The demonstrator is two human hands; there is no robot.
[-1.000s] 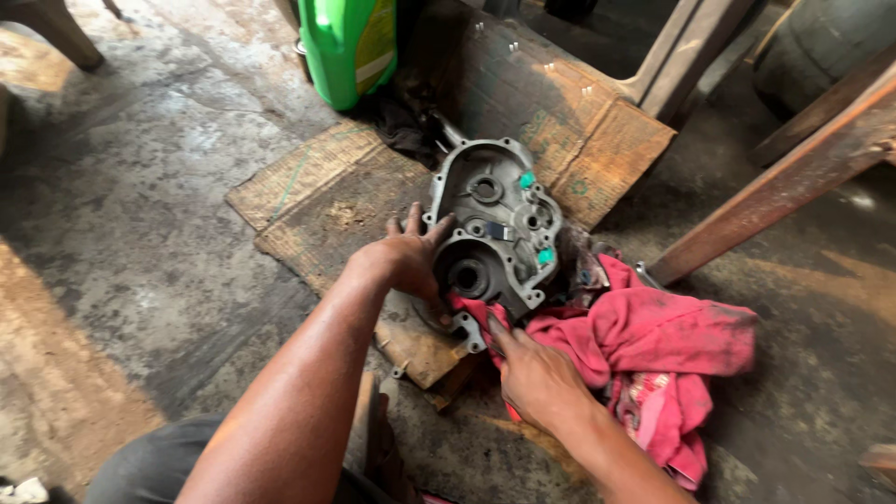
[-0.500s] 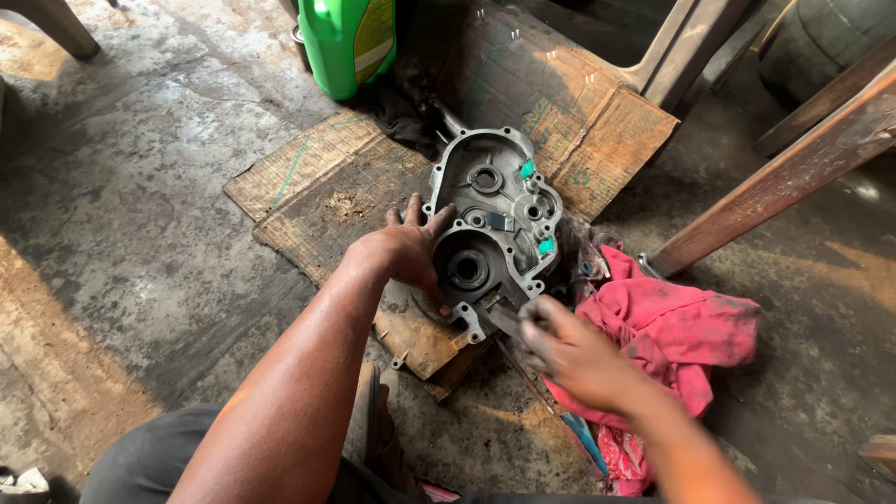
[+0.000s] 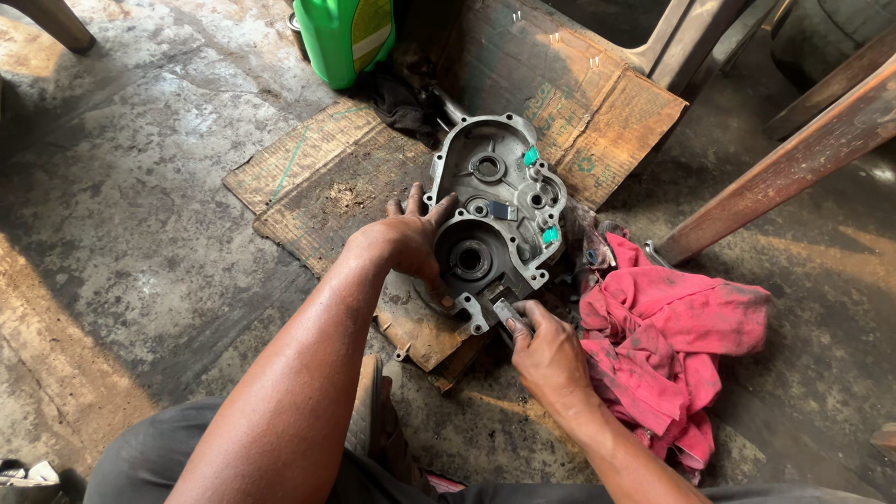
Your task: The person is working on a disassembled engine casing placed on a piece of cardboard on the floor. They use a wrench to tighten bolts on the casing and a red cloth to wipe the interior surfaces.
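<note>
A grey cast-metal engine case half (image 3: pixel 499 210), open side up with round bearing seats and small teal marks, lies on flattened cardboard (image 3: pixel 327 177) on the concrete floor. My left hand (image 3: pixel 408 241) rests on the case's left rim, fingers spread over the edge. My right hand (image 3: pixel 546 350) is at the case's lower corner, thumb and fingers pinched on a small flat metal tool (image 3: pixel 509 313) pressed against the rim.
A crumpled red rag (image 3: pixel 667 341) lies right of the case. A green plastic jug (image 3: pixel 345 35) stands at the top. Slanted wooden beams (image 3: pixel 793 159) cross the upper right. A dark cloth (image 3: pixel 401 103) lies beside the jug.
My right hand has come off the red rag and moved up-left to the case's lower corner with the small tool. My left hand stays on the case's left rim.
</note>
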